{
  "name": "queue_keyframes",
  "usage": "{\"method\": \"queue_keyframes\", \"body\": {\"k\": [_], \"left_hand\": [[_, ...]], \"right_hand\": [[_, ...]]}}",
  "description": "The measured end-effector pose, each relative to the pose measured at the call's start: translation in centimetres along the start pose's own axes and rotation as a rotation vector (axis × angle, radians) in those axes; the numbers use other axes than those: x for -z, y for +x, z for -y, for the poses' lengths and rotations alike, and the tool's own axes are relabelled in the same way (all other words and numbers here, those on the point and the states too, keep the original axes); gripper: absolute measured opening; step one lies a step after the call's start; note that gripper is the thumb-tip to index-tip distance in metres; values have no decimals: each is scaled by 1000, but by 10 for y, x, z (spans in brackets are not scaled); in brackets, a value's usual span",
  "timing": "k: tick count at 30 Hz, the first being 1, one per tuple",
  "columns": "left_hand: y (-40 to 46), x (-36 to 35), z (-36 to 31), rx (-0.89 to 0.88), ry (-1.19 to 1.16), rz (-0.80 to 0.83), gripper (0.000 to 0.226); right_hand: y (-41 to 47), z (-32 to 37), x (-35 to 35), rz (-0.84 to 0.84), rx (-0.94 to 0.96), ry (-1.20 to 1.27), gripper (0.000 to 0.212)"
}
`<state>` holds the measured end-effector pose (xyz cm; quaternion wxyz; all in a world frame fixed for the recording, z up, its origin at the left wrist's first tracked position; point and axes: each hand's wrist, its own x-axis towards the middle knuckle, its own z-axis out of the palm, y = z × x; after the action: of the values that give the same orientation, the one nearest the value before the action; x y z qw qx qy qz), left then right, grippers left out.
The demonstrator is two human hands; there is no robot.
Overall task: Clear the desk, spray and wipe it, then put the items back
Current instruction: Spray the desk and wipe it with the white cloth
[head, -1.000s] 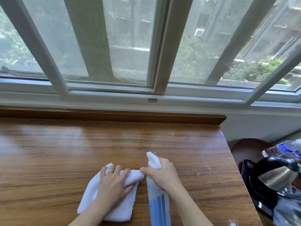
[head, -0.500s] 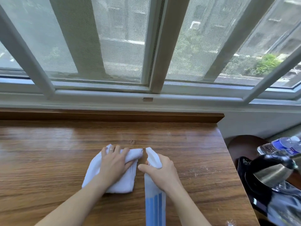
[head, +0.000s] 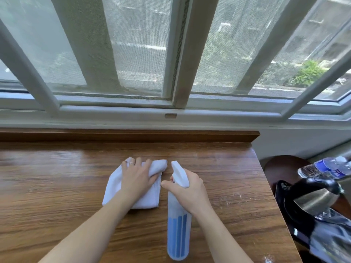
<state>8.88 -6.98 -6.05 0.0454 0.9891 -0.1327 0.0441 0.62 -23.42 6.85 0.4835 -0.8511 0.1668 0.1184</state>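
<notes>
- Left hand (head: 137, 176) spread flat on the folded white cloth (head: 133, 186), fingers draped over its far edge; pressing down, likely for a firm wiping stroke across the tabletop (head: 57, 196).
- Right hand (head: 190, 190) wrapped round the neck of the spray bottle (head: 178, 221), nozzle aimed away toward the window (head: 171, 54), probably kept ready for another squirt just ahead of the cloth.
- Bottle held just beside the cloth, not touching it; blue liquid only in its lower part.
- Visible tabletop bare apart from cloth and bottle; faint whitish specks near its right edge, seemingly not yet wiped.
- Cleared items parked off the right edge: black-and-steel electric kettle (head: 311, 198) and plastic water bottle (head: 326, 168), apparently on a dark seat, close enough for easy return.
- Judged stage: clearing done, spraying and wiping under way, putting back still to come.
</notes>
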Motion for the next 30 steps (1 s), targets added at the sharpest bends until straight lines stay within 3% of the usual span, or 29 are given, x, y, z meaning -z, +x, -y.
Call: {"method": "queue_keyframes", "body": {"k": [6, 11, 18, 23, 30], "left_hand": [[-63, -23, 1, -106, 6, -139, 50], [-43, -22, 5, -137, -8, -197, 50], [29, -16, 5, -12, 22, -68, 44], [77, -15, 9, 68, 64, 54, 51], [72, -9, 1, 98, 31, 96, 51]], "right_hand": [[5, 0, 1, 7, -10, 30, 30], [9, 1, 0, 23, -16, 24, 28], [12, 0, 3, 27, -14, 24, 26], [8, -1, 5, 33, -7, 25, 32], [3, -1, 6, 42, -25, 40, 36]]}}
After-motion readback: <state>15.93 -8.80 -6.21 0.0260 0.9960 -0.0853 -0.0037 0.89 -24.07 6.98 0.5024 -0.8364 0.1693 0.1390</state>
